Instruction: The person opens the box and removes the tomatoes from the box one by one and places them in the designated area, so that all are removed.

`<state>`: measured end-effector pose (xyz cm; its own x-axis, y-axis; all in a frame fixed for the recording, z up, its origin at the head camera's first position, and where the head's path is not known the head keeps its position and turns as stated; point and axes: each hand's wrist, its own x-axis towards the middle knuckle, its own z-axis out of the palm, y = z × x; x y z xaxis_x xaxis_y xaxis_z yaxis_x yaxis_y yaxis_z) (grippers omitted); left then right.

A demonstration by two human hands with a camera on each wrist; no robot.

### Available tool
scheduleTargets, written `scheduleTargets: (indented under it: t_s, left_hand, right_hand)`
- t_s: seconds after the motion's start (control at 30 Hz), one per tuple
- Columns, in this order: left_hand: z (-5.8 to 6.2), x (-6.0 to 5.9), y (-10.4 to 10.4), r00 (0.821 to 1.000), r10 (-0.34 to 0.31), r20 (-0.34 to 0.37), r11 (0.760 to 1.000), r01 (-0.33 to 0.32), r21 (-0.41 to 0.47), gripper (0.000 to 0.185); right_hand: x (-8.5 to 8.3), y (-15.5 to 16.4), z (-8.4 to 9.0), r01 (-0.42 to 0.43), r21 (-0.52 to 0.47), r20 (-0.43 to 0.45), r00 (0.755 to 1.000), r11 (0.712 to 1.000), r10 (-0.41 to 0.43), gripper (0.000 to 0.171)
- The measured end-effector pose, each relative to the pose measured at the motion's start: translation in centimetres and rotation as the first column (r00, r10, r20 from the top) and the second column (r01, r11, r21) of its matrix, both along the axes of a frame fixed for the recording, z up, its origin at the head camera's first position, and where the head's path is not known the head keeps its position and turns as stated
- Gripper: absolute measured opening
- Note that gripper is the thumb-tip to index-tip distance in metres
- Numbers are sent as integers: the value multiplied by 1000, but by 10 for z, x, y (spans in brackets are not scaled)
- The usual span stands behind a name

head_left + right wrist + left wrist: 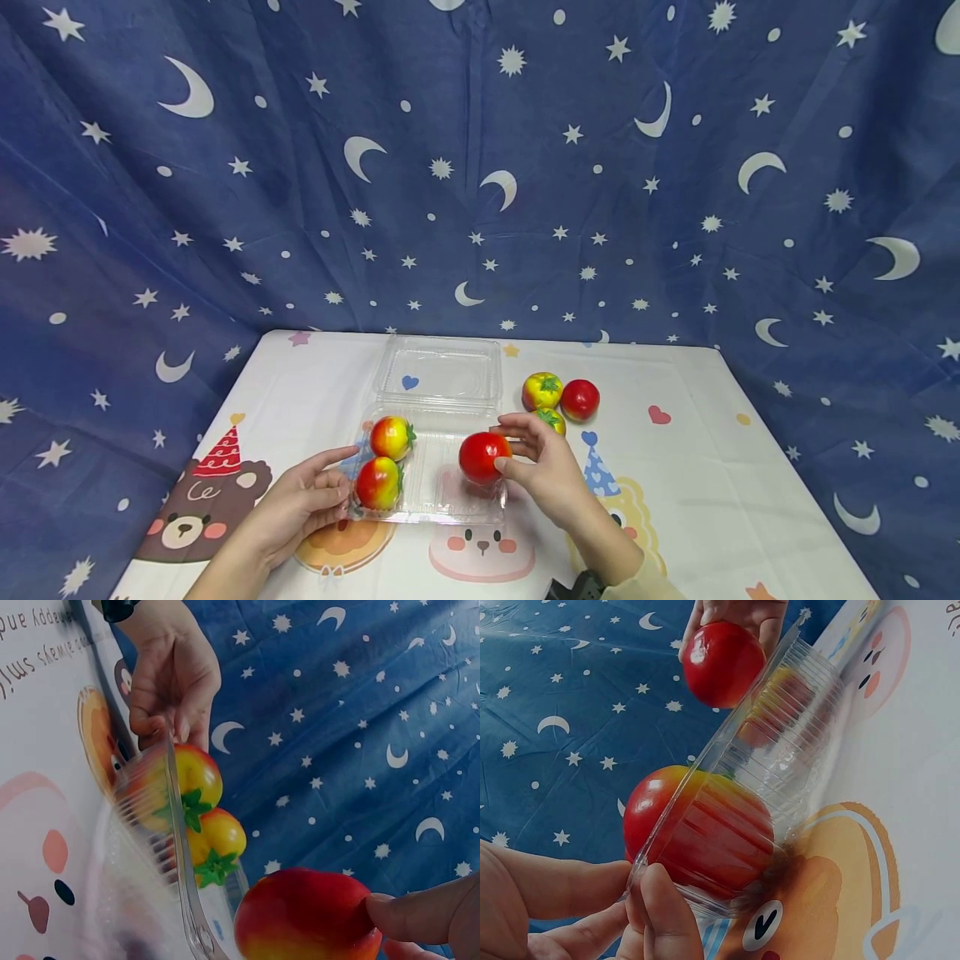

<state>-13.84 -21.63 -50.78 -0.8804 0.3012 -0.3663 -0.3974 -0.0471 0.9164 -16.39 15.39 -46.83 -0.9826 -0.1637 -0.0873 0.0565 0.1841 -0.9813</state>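
A clear plastic clamshell box (427,496) lies with its lid (450,375) folded back behind it. Two red-and-yellow toy tomatoes with green calyxes, a rear one (391,437) and a front one (378,483), sit along its left side. My left hand (303,500) pinches the box's left rim (649,851) between thumb and fingers. Over the right part of the box, my right hand (551,467) holds a red tomato (482,457), thumb on its near side. The right wrist view shows this tomato (307,919) above the rim, its lower part yellowish.
Right of the lid sit more toy tomatoes on the table: a yellow-green one (542,390), a red one (581,400), and another (551,419) partly hidden behind my right hand. A white cartoon-print cloth (697,500) covers the table. Behind it hangs a blue star-and-moon curtain (480,150).
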Motion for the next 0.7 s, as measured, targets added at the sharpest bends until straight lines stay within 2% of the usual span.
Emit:
scheduleTargets:
  t_s: [0.53, 0.7]
  left_hand:
    - [0, 0, -2, 1000, -5, 4, 1000, 5, 12, 82]
    - [-1, 0, -2, 1000, -10, -3, 1000, 10, 17, 82]
  right_hand:
    - [2, 11, 0, 55, -9, 8, 998, 998, -55, 55]
    - [2, 20, 1, 63, -56, 35, 998, 996, -61, 54]
